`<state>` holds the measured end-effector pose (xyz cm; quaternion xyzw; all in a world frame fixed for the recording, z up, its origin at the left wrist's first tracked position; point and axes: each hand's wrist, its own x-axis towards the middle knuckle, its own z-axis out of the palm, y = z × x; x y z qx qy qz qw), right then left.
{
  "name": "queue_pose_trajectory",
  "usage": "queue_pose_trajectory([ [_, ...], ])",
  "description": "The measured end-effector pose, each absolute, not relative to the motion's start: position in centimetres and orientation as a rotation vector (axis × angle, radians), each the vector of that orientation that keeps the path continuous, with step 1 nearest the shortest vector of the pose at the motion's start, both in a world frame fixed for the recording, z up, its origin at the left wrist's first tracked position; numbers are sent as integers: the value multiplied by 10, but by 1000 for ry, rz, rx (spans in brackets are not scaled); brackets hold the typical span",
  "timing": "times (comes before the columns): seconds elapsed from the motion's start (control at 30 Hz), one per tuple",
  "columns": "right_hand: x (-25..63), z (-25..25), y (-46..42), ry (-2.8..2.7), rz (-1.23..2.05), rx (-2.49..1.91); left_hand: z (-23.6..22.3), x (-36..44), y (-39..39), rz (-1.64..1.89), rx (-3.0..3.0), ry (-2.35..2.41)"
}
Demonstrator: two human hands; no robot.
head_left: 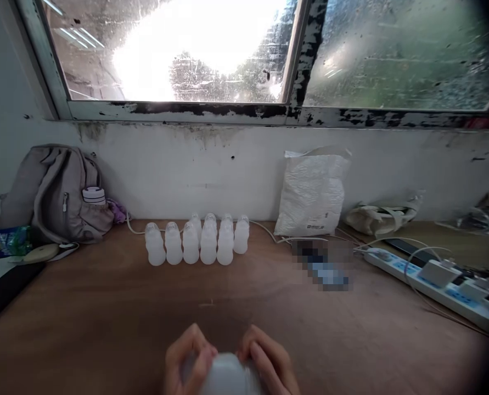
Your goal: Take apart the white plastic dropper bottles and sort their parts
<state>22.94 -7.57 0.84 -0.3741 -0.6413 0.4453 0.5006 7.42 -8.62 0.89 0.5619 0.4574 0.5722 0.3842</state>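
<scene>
At the bottom edge of the view my left hand (186, 359) and my right hand (269, 362) both curl around a small translucent white plastic bottle (228, 373), fingers closed on its sides. The bottle's lower part is cut off by the frame. Farther back on the brown table (104, 318) stand several matching white bottles (198, 241) in two rows near the wall.
A grey backpack (58, 192) leans at the back left, a white plastic bag (312, 192) stands against the wall, and a white power strip (433, 280) with cables lies at the right. A dark flat object (1, 291) sits at the left edge. A blurred patch (322, 263) lies mid-table.
</scene>
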Motion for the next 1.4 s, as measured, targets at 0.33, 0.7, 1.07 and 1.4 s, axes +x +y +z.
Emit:
queue_pose_trajectory([
  [0.33, 228, 7, -40, -1331, 1342, -1051, 23, 61, -54, 1127, 1353, 1180],
  [0.7, 235, 12, -35, -763, 1690, -792, 12, 59, -51, 1249, 1409, 1264],
  [1.07, 241, 10, -30, -779, 1801, -679, 6, 52, -53, 1078, 1832, 1223],
  [1.4, 242, 14, -41, -1077, 1797, -676, 48, 43, -49, 674, 2352, 1417],
])
